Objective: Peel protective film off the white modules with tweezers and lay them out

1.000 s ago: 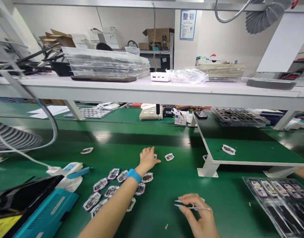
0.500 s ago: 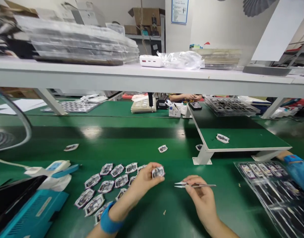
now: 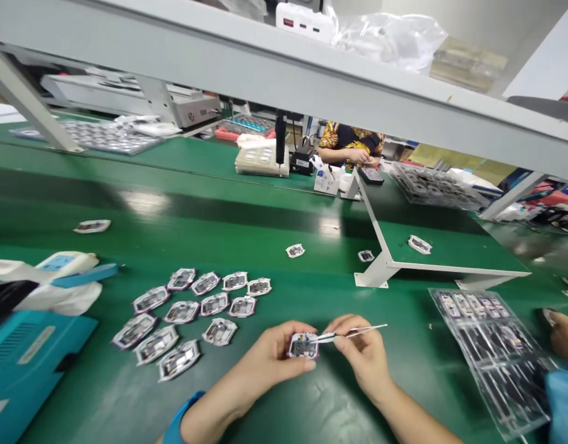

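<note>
Between the thumb and fingers of my left hand [image 3: 277,357] is a small electronic device housing [image 3: 303,346], white-rimmed with dark parts inside. My right hand [image 3: 363,351] grips metal tweezers [image 3: 358,332] between thumb and fingers, their tips at the housing's inner face. Whether the tips pinch any part is too small to tell. Left of my hands, several similar housings [image 3: 214,303] lie on the green table, their insides facing up.
A clear compartment tray [image 3: 489,345] holding some housings lies at right, beside another person's hand [image 3: 565,335]. A low green stand [image 3: 454,243] bears one housing. At left is a teal box [image 3: 43,364]. A white shelf [image 3: 274,74] spans overhead; another person sits across.
The tweezers have moved left, from apart to the housing, and my hands have come together. The view has tilted down. The other person's hand at right now shows beyond the tray.
</note>
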Tool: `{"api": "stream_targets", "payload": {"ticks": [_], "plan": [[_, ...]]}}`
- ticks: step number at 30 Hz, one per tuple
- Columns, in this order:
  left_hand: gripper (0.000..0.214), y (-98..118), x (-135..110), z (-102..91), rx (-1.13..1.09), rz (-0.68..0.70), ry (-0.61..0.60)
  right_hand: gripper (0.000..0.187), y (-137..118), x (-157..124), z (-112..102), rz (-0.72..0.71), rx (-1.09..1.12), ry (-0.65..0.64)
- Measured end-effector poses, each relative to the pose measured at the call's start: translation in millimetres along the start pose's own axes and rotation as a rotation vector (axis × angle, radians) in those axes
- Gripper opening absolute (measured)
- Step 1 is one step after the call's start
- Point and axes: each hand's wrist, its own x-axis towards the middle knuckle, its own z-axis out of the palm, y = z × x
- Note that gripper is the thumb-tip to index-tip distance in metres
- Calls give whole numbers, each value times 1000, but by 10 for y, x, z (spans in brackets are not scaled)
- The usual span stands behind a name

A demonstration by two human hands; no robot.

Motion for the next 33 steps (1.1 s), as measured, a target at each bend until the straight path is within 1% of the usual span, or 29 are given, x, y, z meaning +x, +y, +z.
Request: {"api": "stream_targets", "payload": {"ticks": [4,8,12,15,17,19,22,23,26,33], "plan": [[40,-17,1,20,1,10,-14,13,15,-15,-1,-13,-24,-3],[39,-114,46,53,16,40,-24,1,5,-42,12,-128,-111,-80],[33,-213,97,131,49,96,13,10,-20,-66,42,-280,-301,-147],[34,-233,114,177,52,107,62,15,-27,-81,55,-315,-405,-159],[40,-214,106,185,9,102,69,14,-17,-88,46,-288,-420,-138],[41,-175,82,176,-24,93,61,11,1,-87,22,-218,-379,-81],[31,-109,38,151,-6,48,107,1,26,-67,-21,-50,-255,23],[28,-92,28,144,4,28,134,4,32,-56,-32,2,-218,42],[25,-64,16,136,16,-8,174,11,41,-24,-45,101,-159,47],[26,-44,20,151,37,-36,175,16,40,-2,-36,193,-83,39]]}}
